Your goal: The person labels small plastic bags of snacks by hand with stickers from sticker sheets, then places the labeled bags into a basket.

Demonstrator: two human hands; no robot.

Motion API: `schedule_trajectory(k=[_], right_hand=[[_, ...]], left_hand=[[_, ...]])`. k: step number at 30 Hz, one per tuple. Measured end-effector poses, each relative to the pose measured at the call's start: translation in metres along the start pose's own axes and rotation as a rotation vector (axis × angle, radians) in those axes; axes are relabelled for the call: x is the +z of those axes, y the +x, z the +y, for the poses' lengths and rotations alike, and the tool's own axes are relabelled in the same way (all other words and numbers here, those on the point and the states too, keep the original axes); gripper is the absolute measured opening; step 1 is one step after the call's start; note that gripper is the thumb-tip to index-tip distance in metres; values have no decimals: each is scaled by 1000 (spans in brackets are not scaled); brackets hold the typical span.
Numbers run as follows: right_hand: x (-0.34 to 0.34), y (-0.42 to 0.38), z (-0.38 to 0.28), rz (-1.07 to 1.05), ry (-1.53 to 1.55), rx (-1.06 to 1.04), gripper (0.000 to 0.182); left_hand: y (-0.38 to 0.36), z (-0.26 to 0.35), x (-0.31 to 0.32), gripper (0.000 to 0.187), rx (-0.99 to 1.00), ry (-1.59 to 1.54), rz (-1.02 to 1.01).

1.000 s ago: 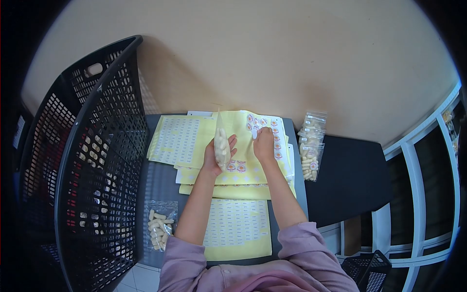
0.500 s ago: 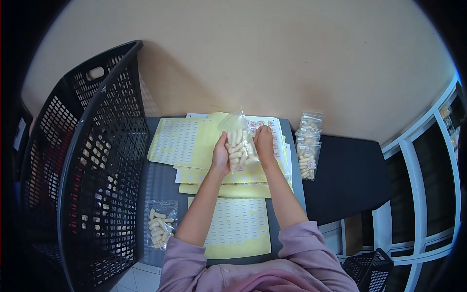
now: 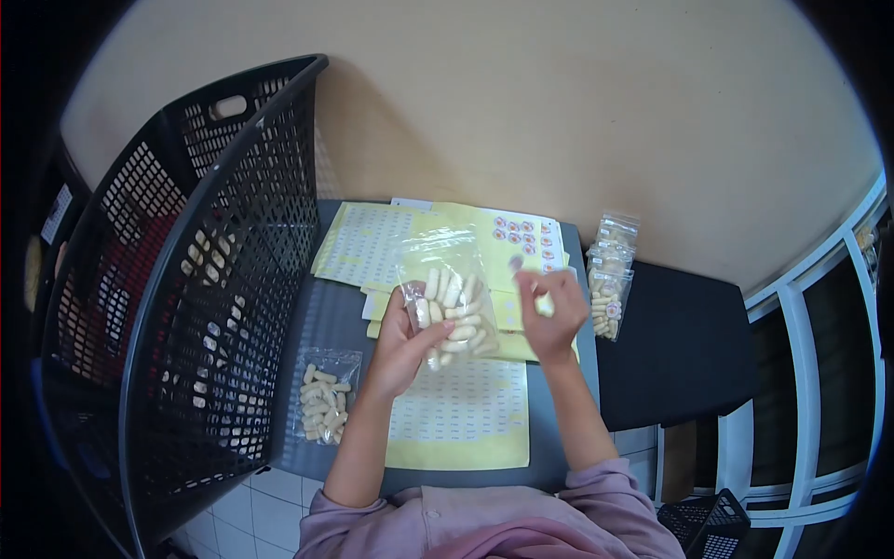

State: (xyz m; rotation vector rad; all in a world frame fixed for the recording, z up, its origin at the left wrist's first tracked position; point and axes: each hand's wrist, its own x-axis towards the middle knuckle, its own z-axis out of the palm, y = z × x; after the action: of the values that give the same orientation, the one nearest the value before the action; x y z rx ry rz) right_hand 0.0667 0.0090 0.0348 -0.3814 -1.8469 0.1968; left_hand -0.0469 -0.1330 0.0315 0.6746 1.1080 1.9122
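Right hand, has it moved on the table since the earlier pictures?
Yes. Judged against the gray table, the right hand has moved toward the person and closer to the right edge.

There were 2 clear plastic bags (image 3: 451,312) w/ pale oblong pieces (image 3: 324,405), ctr. & near left, min. 3 more at right, & 2 black perforated plastic baskets (image 3: 223,279).

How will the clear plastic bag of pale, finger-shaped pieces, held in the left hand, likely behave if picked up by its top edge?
The clear plastic bag would probably flex, as its film looks thin and wrinkled. The pale pieces seem loose, so they may shift and make the lower part sag.
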Motion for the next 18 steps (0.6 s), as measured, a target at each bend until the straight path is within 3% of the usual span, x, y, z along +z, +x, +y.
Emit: schedule_trajectory(k=[2, 5, 18], right_hand=[[-16, -7, -21, -107, 24, -372, 17], [-29, -21, -44, -226, 80, -506, 23], [-41, -27, -67, -292, -15, -524, 20]], left_hand=[[-16, -2, -1, 47, -16, 22, -26], [-39, 0, 5, 43, -4, 65, -34], [-65, -1, 8, 43, 95, 158, 25]])
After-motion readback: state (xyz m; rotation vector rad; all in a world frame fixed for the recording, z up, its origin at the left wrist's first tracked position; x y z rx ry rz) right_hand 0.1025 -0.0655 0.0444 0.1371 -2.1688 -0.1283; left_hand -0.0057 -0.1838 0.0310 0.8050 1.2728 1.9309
